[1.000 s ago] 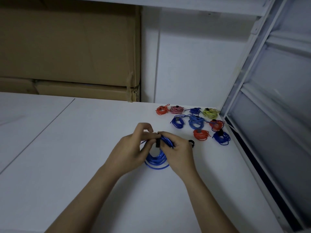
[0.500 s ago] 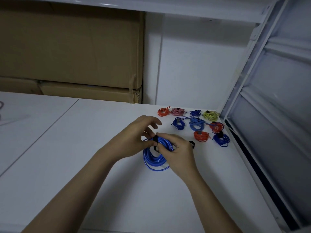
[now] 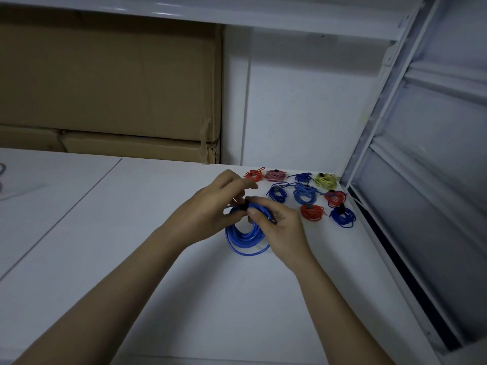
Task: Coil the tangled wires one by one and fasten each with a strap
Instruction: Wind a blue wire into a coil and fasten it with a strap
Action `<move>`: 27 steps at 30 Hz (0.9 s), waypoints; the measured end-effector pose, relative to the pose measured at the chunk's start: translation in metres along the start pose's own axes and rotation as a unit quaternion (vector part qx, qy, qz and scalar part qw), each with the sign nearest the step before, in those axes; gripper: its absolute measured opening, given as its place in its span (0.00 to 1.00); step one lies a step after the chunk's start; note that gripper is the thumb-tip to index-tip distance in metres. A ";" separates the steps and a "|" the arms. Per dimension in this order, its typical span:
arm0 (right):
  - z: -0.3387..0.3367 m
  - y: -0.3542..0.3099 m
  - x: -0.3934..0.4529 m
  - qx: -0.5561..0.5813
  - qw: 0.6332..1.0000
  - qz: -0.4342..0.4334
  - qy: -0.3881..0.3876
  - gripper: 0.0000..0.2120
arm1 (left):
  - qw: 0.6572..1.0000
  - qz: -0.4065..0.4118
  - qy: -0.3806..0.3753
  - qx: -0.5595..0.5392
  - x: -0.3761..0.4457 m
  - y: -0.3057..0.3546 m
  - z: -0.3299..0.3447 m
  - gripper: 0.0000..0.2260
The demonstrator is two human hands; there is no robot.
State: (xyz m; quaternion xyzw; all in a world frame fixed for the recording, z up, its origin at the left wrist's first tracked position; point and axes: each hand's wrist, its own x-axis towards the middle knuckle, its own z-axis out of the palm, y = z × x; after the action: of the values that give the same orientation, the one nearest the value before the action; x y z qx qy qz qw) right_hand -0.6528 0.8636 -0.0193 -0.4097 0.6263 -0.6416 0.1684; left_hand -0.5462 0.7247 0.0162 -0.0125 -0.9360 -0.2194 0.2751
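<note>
9 strapped coils (image 3: 303, 192), white table (image 3: 131, 246)

Both forearms are showing bare to the frame's bottom edge; the left hand (image 3: 208, 209) and right hand (image 3: 280, 230) are wearing nothing.

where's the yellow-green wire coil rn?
Head view: the yellow-green wire coil lies at the table's far right corner, rightmost in the back row of finished coils, right of a dark blue coil and beside the white frame.
</note>
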 end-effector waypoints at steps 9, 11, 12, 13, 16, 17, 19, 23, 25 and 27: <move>0.007 -0.001 0.002 0.031 0.999 0.012 0.007 0.11 | 1.000 0.003 0.017 -0.016 -0.007 -0.004 0.002 0.23; 0.004 0.001 0.001 0.045 0.999 0.014 0.002 0.11 | 0.985 -0.072 0.015 -0.156 -0.007 -0.004 -0.005 0.22; 0.002 0.001 0.001 0.052 0.998 0.016 -0.006 0.11 | 0.965 -0.123 0.028 -0.231 -0.006 -0.003 -0.009 0.18; -0.001 0.000 0.000 0.057 0.998 0.018 -0.017 0.11 | 0.940 -0.179 0.035 -0.288 -0.005 -0.005 -0.011 0.11; -0.010 -0.005 0.001 0.052 0.997 0.015 -0.060 0.13 | 0.900 -0.322 -0.073 -0.284 -0.002 -0.017 -0.010 0.14; -0.011 -0.007 0.001 0.042 0.996 0.010 -0.072 0.14 | 0.893 -0.337 -0.121 -0.271 -0.003 -0.019 -0.008 0.17; -0.014 -0.009 0.001 0.018 0.996 -0.003 -0.088 0.15 | 0.876 -0.342 -0.175 -0.292 -0.003 -0.018 -0.004 0.17; -0.016 -0.011 -0.002 -0.022 0.994 -0.013 -0.104 0.17 | 0.845 -0.336 -0.173 -0.379 -0.005 -0.018 0.002 0.17; -0.017 -0.011 -0.003 -0.029 0.994 -0.007 -0.103 0.17 | 0.837 -0.344 -0.171 -0.390 -0.005 -0.019 0.002 0.18; -0.019 -0.009 -0.005 -0.033 0.995 -0.005 -0.097 0.18 | 0.834 -0.345 -0.171 -0.395 -0.006 -0.021 0.003 0.16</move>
State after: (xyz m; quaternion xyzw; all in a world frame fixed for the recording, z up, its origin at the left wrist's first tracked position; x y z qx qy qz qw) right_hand -0.6614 0.8812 -0.0095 -0.4783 0.6261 -0.5783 0.2117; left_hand -0.5459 0.7072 0.0025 0.1665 -0.7455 -0.6452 -0.0115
